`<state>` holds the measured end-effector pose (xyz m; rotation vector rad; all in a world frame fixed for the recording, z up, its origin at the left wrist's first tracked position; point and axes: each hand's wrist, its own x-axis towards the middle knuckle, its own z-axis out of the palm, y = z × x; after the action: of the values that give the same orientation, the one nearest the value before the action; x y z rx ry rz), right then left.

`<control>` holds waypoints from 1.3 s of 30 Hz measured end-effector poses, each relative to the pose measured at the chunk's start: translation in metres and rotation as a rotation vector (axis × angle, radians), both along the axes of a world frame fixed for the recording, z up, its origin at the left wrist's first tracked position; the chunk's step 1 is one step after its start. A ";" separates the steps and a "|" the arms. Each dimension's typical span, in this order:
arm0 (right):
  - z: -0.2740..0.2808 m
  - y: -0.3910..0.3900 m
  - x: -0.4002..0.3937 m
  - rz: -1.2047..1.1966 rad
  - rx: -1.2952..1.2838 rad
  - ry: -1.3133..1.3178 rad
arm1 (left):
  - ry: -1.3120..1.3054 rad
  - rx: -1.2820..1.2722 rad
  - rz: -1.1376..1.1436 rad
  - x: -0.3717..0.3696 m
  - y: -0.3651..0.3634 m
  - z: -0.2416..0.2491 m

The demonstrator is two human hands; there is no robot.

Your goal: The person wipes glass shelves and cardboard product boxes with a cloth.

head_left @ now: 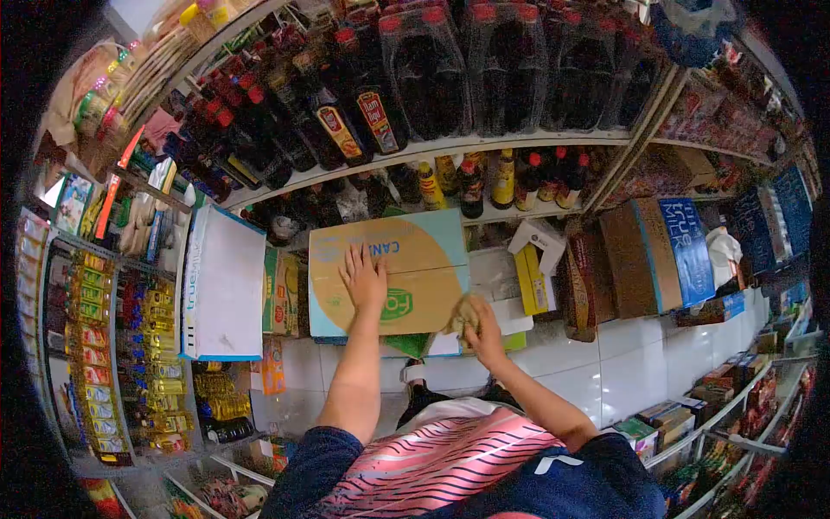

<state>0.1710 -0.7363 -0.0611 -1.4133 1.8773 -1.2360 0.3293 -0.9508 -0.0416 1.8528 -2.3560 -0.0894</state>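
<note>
A large brown and light-blue carton [424, 303] lies in front of me with its broad printed face up. My left hand [365, 278] rests flat on that face, left of its middle, fingers spread. At the carton's lower right corner, my right hand [482, 327] is closed around a crumpled beige cloth [469, 313]. The cloth is beside the carton's right edge. A white box with blue edges [223, 285] stands to the left, with a green and orange carton [281, 292] between it and the large carton.
Shelves of dark bottles [428, 78] run across the top, with small sauce bottles [504, 180] below. A yellow and white box [534, 278] and a milk carton [648, 255] stand to the right. Oil bottles [162, 363] fill racks at left. White floor tiles [571, 381] show below.
</note>
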 end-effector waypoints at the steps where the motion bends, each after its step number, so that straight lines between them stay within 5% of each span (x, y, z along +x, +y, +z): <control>1: -0.014 0.003 0.001 -0.120 -0.073 -0.215 | 0.020 -0.019 -0.005 0.000 0.001 -0.002; 12: -0.103 -0.029 -0.010 -0.261 0.130 -0.674 | -0.021 -0.081 -0.023 0.000 -0.002 -0.005; 17: -0.104 -0.031 -0.013 -0.329 0.228 -1.231 | -0.020 -0.122 -0.037 0.000 -0.004 -0.007; 21: -0.081 -0.044 -0.009 -0.258 -0.057 -1.258 | -0.039 -0.140 -0.040 0.002 -0.003 -0.008; 23: -0.042 -0.058 -0.015 -0.175 -0.070 -0.822 | -0.047 -0.151 -0.048 0.003 -0.003 -0.009; 26: -0.043 -0.081 -0.028 -0.237 -0.036 -0.579 | -0.008 -0.147 -0.057 0.000 -0.003 -0.004; 29: -0.036 -0.081 -0.032 -0.391 -0.065 -0.921 | 0.000 -0.134 -0.052 0.000 -0.002 -0.001; 33: -0.051 -0.057 -0.023 -0.424 -0.165 -0.849 | -0.046 -0.113 -0.027 -0.002 -0.001 0.000; 39: -0.078 -0.004 0.008 -0.417 0.043 -1.208 | -0.040 -0.111 -0.027 0.000 -0.002 -0.002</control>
<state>0.1788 -0.7406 -0.1390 -0.0521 1.2673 -1.6590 0.3289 -0.9527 -0.0433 1.7890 -2.3603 0.0745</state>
